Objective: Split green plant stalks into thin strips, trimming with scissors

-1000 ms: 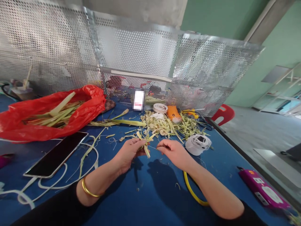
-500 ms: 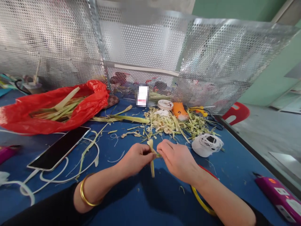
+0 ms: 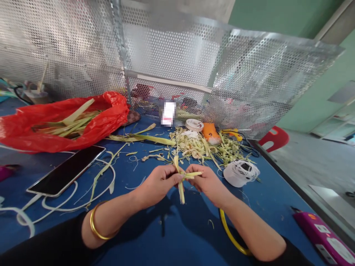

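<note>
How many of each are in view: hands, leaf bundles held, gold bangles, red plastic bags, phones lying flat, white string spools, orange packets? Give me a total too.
Hands: 2 (left hand, right hand)
Held leaf bundle: 1
Gold bangle: 1
Red plastic bag: 1
Flat-lying phone: 1
White string spool: 1
Orange packet: 1
Total: 8

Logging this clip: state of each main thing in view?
Leaf strips: crossed, held up
Left hand: pinching the strips
Right hand: curled at the strips, grip unclear
Red bag: open, leaves inside
Phone: face up, screen dark
White cord roll: loosely wound on top
Clippings: loosely heaped
</note>
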`<state>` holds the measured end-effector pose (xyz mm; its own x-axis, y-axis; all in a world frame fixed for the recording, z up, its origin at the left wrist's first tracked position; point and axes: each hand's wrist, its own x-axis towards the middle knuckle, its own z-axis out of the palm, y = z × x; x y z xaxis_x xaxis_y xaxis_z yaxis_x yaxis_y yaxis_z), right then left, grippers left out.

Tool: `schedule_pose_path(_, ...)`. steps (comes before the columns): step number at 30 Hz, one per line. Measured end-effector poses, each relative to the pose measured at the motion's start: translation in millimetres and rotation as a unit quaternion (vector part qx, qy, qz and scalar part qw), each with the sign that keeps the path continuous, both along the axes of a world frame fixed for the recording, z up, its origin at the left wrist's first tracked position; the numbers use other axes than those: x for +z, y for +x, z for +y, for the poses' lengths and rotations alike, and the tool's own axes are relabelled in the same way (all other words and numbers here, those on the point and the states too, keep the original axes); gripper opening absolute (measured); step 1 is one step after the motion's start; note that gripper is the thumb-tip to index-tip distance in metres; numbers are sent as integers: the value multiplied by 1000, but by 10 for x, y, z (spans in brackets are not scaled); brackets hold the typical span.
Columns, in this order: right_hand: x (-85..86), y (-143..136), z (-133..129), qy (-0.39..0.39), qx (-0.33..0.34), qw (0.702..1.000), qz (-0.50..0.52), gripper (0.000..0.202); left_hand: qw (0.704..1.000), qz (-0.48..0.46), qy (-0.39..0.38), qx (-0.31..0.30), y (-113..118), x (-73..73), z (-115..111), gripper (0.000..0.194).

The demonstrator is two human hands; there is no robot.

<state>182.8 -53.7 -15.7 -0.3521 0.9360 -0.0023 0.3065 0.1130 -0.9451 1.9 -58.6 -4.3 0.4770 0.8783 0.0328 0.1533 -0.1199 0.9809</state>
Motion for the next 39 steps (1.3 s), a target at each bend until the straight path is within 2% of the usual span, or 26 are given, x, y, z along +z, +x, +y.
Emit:
schedule_pose_path(3, -46, -111, -118, 144, -49, 986, -61, 19, 995, 30, 56, 82, -5, -35, 19, 22)
schedule_pose_path(6, -56, -166, -247, 272, -40, 952, -132, 16, 983, 69, 86, 147, -11, -55, 26, 22)
schedule_pose_path(9, -55, -170, -311, 362, -34, 915, -176, 17, 982, 71, 83, 156, -8, -76, 24, 23)
schedule_pose_path(11, -50, -164, -308, 395, -21, 906, -151, 16, 985, 58, 69, 148, -1, -90, 21, 23)
schedule_pose_path(13, -41, -161, -283, 382, -5, 920, -82, 16, 987, 44, 50, 146, 11, -101, 19, 24)
schedule_pose_path(16, -29, -167, -250, 290, -9, 957, 4, 15, 988, 18, 20, 149, 29, -115, 19, 24)
schedule_pose_path(18, -30, -176, -250, 245, -7, 969, 18, 14, 989, 10, 18, 149, 39, -130, 15, 24)
schedule_pose_path(20, -37, -188, -268, 240, 9, 971, 9, 15, 988, 21, 34, 150, 44, -151, 6, 22)
schedule_pose_path(26, -10, -178, -303, 289, 57, 955, -35, 17, 980, 111, 69, 152, 44, -161, -25, 23)
schedule_pose_path(30, 83, -92, -249, 307, 25, 950, -54, 17, 974, 185, 94, 95, 39, -86, -30, 23)
schedule_pose_path(33, 157, -3, -172, 305, -9, 949, -82, 17, 978, 185, 94, 14, 29, -21, -45, 21)
schedule_pose_path(36, 170, 73, -72, 260, -19, 961, -96, 16, 985, 149, 75, -51, 15, 19, -59, 19)
schedule_pose_path(39, 85, 108, 31, 172, -11, 981, -87, 15, 988, 129, 79, -40, 5, 25, -53, 20)
